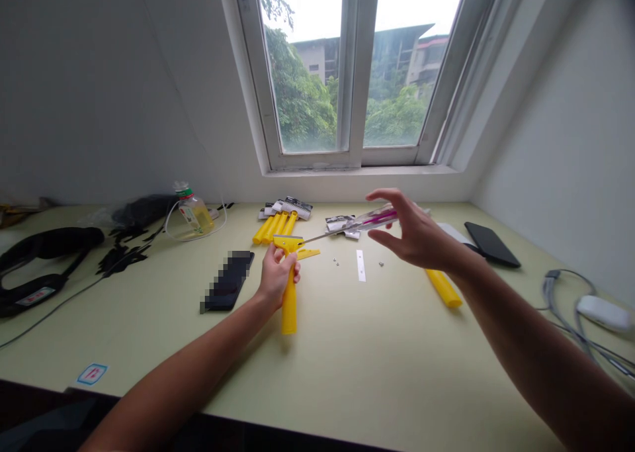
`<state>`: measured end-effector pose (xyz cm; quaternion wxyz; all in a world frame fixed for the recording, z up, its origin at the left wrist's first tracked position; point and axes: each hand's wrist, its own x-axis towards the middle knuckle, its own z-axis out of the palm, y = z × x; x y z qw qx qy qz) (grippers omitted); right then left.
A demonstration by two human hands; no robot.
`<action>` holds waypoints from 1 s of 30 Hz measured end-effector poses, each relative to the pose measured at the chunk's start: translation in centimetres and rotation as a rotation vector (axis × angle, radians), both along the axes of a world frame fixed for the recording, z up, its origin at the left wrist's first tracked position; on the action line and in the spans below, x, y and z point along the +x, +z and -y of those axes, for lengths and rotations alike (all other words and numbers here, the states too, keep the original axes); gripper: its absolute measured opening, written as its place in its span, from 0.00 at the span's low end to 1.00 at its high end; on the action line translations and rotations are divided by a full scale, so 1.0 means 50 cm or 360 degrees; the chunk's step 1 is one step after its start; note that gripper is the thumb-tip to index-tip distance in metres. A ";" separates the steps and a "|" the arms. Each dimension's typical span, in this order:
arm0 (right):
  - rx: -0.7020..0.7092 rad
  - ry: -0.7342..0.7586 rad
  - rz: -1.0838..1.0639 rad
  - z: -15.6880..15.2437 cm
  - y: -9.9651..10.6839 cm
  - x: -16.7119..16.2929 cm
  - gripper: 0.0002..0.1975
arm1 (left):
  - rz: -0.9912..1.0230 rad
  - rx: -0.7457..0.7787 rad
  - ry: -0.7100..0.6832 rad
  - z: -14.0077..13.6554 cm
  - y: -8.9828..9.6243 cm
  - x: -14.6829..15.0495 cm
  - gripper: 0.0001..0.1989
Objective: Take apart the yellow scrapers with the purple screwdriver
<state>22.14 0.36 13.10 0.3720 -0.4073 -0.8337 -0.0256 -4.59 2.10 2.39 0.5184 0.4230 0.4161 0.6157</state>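
- Left hand point(278, 276): fingers wrapped round the handle of a yellow scraper point(289, 310) just below its head, which points away from the person.
- Right hand point(407, 235), right of that grip: thumb and forefinger spread apart about the handle of a screwdriver point(373, 220); whether the other fingers close on it I cannot tell. The screwdriver's tip is at the scraper's head, contact unclear.
- Beside the grip, to its right, a yellow flap point(309, 255) sticks out from the head, seemingly askew.
- Further right, small metal pieces point(335, 261) and a pale strip point(361, 267) lie loose on the table point(327, 372). Work looks partway: the head shows a metallic edge, these parts are off it.
- Beyond the grip, several yellow tools point(278, 226) lie with printed packaging, apparently untouched.
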 end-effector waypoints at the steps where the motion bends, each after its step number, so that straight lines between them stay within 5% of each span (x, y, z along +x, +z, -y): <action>1: -0.0001 0.0008 0.0001 -0.001 -0.002 0.000 0.19 | -0.0004 0.0007 0.0000 0.000 -0.001 0.000 0.19; 13: 0.0216 0.0054 -0.0085 -0.015 -0.020 -0.003 0.22 | 0.0029 0.0014 -0.0025 0.001 -0.001 0.001 0.20; 30: 0.0191 -0.0061 -0.0039 -0.011 -0.019 -0.005 0.20 | 0.0016 -0.0004 -0.0037 0.001 0.001 0.001 0.19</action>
